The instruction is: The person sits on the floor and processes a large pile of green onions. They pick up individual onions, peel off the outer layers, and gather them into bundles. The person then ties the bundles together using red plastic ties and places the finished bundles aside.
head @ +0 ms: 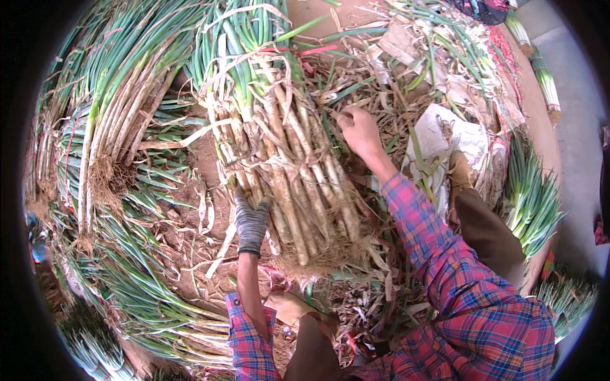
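Observation:
A large bundle of long green onions (295, 176) lies before me, green leaves away from me and pale, soil-stained stalks and roots towards me. Dry leaf strips and a red tie (319, 49) cross its upper part. My left hand (251, 223), in a grey knitted glove, grips stalks at the bundle's lower left side; its fingertips are partly hidden among them. Bare and with fingers curled, my right hand (358, 128) is just beside the bundle's right edge. Whether it pinches a thin leaf there is unclear.
More green onions with roots (119, 119) are heaped on the left, and others (157, 305) lie at lower left. Dry leaf scraps (381, 95) litter the ground at right, beside a white plastic sack (431, 138). Tied bundles (543, 81) lie along the far right edge.

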A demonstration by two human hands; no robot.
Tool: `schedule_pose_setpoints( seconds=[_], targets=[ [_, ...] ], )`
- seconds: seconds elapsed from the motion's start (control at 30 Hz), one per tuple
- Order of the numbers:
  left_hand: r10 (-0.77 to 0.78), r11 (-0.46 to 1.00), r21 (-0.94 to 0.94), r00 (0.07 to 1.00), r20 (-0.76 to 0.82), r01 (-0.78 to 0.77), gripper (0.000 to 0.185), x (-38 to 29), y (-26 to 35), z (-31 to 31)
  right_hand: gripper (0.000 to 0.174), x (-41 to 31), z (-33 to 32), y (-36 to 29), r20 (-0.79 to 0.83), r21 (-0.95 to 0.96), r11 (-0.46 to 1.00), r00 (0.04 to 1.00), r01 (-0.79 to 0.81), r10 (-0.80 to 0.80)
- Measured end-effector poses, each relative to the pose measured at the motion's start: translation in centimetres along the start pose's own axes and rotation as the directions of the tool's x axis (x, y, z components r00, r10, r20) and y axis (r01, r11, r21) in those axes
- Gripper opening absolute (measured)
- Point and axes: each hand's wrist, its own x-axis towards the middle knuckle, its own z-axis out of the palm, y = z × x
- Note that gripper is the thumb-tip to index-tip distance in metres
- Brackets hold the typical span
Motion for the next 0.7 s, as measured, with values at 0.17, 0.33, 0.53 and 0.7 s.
schedule_pose_setpoints(
  seconds=[0.17, 0.33, 0.53, 0.7],
  targets=[
    [-0.008, 0.986, 0.164, 0.985, -0.172, 0.036, 0.068, -2.8, -0.4, -0.5, 0.038, -9.4, 0.5, -3.0, 0.47, -0.083, 0.996, 0.882, 0.029, 0.013],
    [0.461, 0.856, 0.42, 0.813, -0.356, -0.302, 0.019, -8.2, 4.7, 0.8, 0.045, -11.5, 4.9, -3.9, 0.403, -0.222, 0.975, 0.912, 0.016, 0.077],
    [0.228, 0.973, 0.041, 0.947, -0.226, -0.225, 0.012, -9.6, 6.1, 2.4, 0.025, -9.8, 1.8, -2.7, 0.535, 0.181, 0.877, 0.793, -0.445, 0.291],
    [-0.049, 0.978, 0.204, 0.995, 0.087, 0.03, 0.02, -10.3, 6.1, 2.9, 0.021, -9.1, 1.0, -2.4, 0.587, 0.349, 0.744, 0.752, -0.57, 0.301]
  ],
)
